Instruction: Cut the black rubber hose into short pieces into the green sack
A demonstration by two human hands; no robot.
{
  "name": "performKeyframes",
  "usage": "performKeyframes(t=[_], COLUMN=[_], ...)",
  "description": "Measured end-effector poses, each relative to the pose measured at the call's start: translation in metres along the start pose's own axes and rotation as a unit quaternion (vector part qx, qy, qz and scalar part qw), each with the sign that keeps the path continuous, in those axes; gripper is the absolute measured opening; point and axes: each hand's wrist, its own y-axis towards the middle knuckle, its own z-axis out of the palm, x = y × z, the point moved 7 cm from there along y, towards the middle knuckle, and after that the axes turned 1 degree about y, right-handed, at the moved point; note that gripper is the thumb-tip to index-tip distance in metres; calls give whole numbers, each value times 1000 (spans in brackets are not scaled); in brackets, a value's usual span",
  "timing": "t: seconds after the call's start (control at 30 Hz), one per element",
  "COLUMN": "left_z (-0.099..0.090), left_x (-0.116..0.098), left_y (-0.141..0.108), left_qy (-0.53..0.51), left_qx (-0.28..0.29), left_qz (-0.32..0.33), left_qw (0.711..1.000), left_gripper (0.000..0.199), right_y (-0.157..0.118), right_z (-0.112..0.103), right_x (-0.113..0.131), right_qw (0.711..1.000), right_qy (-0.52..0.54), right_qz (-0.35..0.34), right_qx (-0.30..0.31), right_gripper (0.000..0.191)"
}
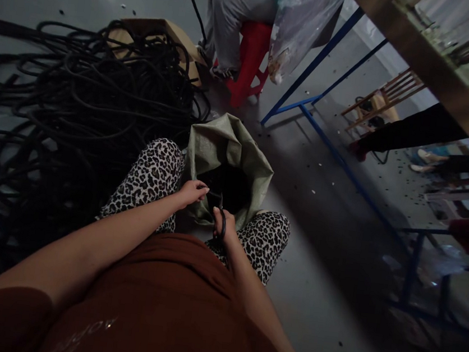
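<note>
Between my knees stands an upright woven sack [256, 170] with its mouth spread wide and dark contents inside. Over its near rim, my right hand [225, 223] is closed around a pair of scissors [222, 226], black handles in the fingers and blades pointing away from me. My left hand [193, 192] is at the sack's left rim, fingers pinched together. A small dark piece seems to stick out at its fingertips, too small to name. To the left lies a large tangled heap of black rubbery tubing or cord [100, 93].
An opened cardboard box [178, 39] sits behind the heap. Beyond the sack, a person in grey trousers [240, 7] sits on a red stool [249, 65]. A blue-framed table [314, 66] stands at right, a clear plastic bag [298, 25] beside it. Small dark scraps dot the floor.
</note>
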Motion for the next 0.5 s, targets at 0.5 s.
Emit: performKeyframes(t=[0.5], left_z=[-5], left_x=[4], left_y=[4], left_qy=[-72], left_qx=[-25], left_qz=[-28], left_qw=[997], left_gripper=[22], right_y=[1], right_z=[14], right_x=[0], right_qw=[995], right_qy=[68], right_qz=[34], right_qx=[70], right_gripper=[46])
